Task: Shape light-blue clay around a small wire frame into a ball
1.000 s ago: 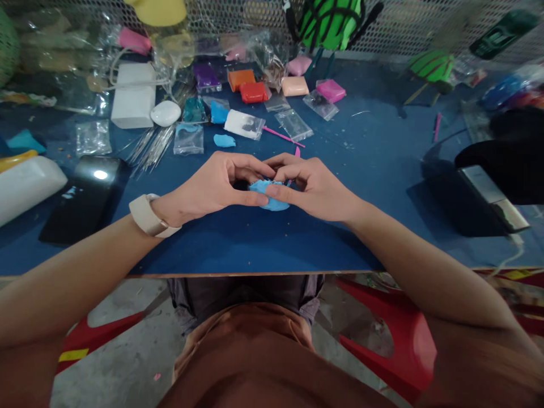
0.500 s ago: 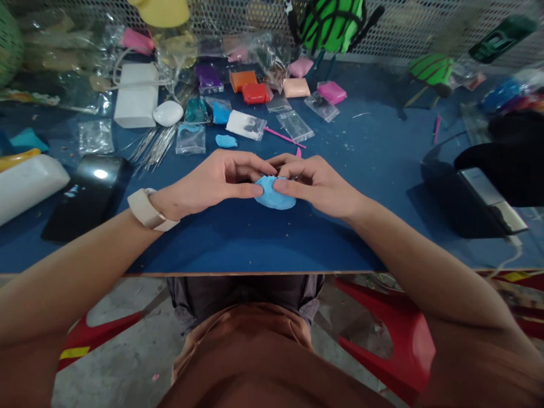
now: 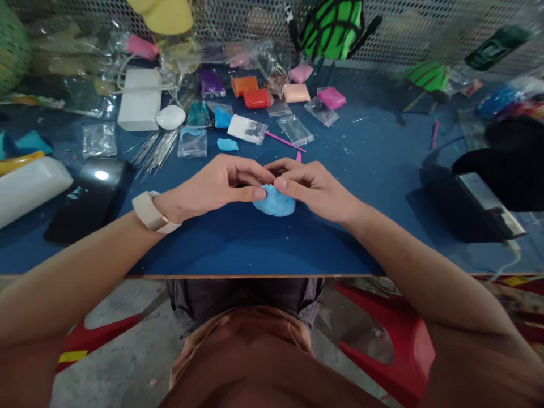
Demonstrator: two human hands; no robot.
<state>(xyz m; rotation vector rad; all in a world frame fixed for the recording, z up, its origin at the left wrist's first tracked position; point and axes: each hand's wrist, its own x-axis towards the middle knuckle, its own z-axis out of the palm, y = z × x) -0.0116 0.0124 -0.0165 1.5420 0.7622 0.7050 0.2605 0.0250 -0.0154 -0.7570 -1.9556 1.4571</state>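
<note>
A rounded lump of light blue modelling clay (image 3: 276, 204) is held between both hands above the blue table, its upper edge uneven. My left hand (image 3: 232, 181) pinches its left side, thumb on the near face. From the other side my right hand (image 3: 310, 184) grips it, with the thumb at the upper edge. The fingers behind the clay are partly hidden. Just beyond the hands lie a small flat piece of blue clay (image 3: 228, 144) and a pink stick tool (image 3: 284, 140). A pink tip (image 3: 298, 157) shows behind my right hand.
Clay packets, among them a red one (image 3: 256, 98), lie at the back with a bundle of wires (image 3: 159, 150). A phone (image 3: 89, 198) rests at left, a black box-shaped device (image 3: 471, 207) at right. A green-and-black figure (image 3: 331, 28) stands by the mesh wall.
My right thumb has shifted up to the clay's top edge, and more of the lump's front shows. The whole view has moved slightly.
</note>
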